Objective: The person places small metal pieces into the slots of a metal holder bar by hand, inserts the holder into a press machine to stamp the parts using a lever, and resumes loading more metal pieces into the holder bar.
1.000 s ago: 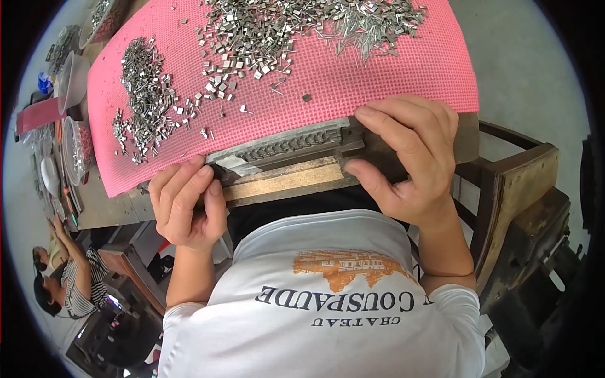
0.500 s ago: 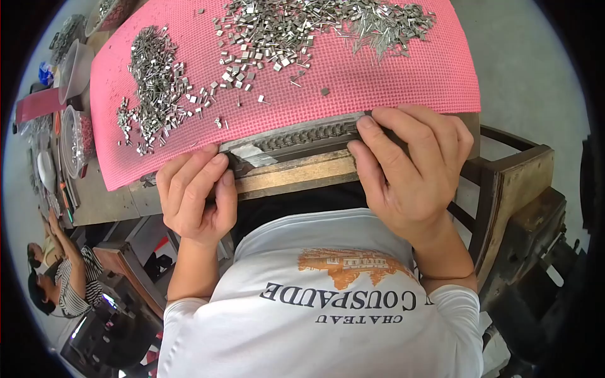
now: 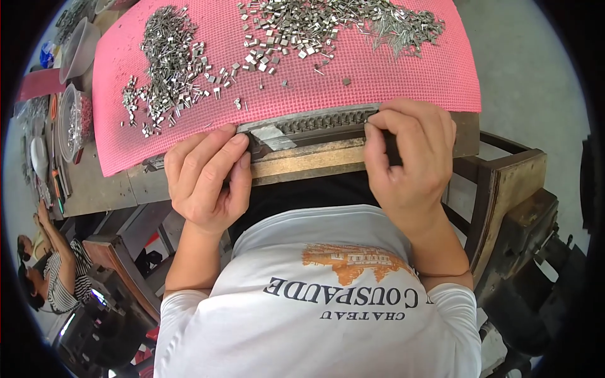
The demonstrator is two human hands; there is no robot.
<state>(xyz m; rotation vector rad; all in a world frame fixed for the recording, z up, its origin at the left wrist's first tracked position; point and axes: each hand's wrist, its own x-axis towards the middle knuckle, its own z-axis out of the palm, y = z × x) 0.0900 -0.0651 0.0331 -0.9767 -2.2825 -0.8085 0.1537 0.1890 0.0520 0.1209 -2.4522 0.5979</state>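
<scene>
A long dark metal fixture point(image 3: 328, 123) with a row of small slots or teeth lies along the near edge of the bench. Near its left end it carries a pale strip point(image 3: 272, 137). My left hand point(image 3: 211, 176) is closed on that end, fingers over the top and thumb on the near side. At the right end my right hand point(image 3: 413, 164) pinches the fixture with thumb and forefinger, the other fingers curled. Any small piece between those fingertips is hidden. A bare wooden strip point(image 3: 309, 157) runs along the near side.
Small metal pieces lie in heaps on a pink textured mat point(image 3: 302, 94): one pile point(image 3: 167, 63) at left, another point(image 3: 296, 31) at the far middle, thin pins point(image 3: 409, 28) farther right. Plastic tubs point(image 3: 75, 120) and tools stand left. Another person point(image 3: 60, 271) sits at lower left.
The fingers of my right hand have drawn in from lying over the fixture's right end to a tighter pinch there. My left hand keeps its hold. The whole view has shifted slightly.
</scene>
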